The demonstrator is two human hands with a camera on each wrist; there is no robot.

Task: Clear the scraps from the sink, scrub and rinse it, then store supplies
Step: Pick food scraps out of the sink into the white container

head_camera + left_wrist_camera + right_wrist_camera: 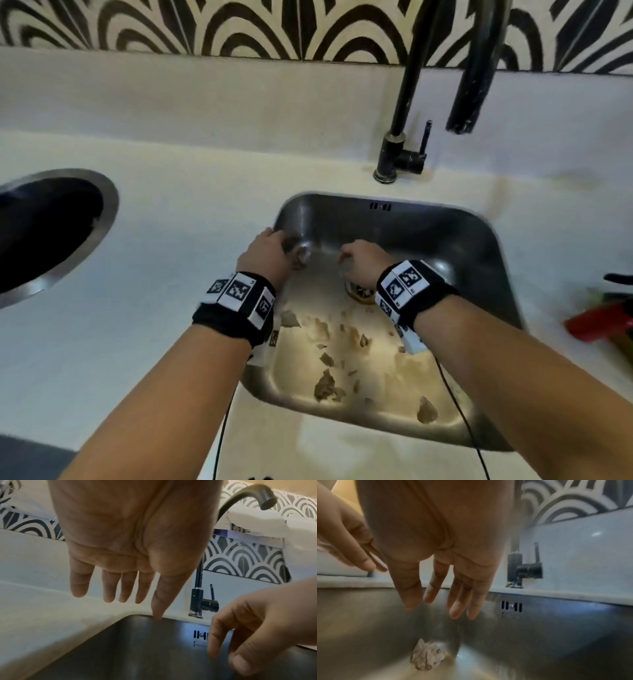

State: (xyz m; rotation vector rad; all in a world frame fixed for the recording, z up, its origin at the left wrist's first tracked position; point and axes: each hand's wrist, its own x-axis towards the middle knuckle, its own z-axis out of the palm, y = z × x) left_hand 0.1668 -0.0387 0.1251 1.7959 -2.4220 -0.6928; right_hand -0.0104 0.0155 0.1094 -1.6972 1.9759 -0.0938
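The steel sink (376, 198) has several brownish scraps (325, 387) strewn over its floor, in front of the drain (359, 294). A crumpled white wad (302, 255) lies near the far left corner; in the right wrist view the wad (428, 654) sits on the sink floor below my fingers. My left hand (274, 245) hovers over that corner, and in the left wrist view the left hand (120, 596) is empty with its fingers straight. My right hand (352, 257) hangs just right of the wad. The right hand (440, 601) is relaxed and holds nothing.
A black faucet (400, 137) stands behind the sink, its spout overhead at the right. A round steel-rimmed opening (51, 226) is set into the pale counter at the left. A red object (599, 322) lies on the counter to the right.
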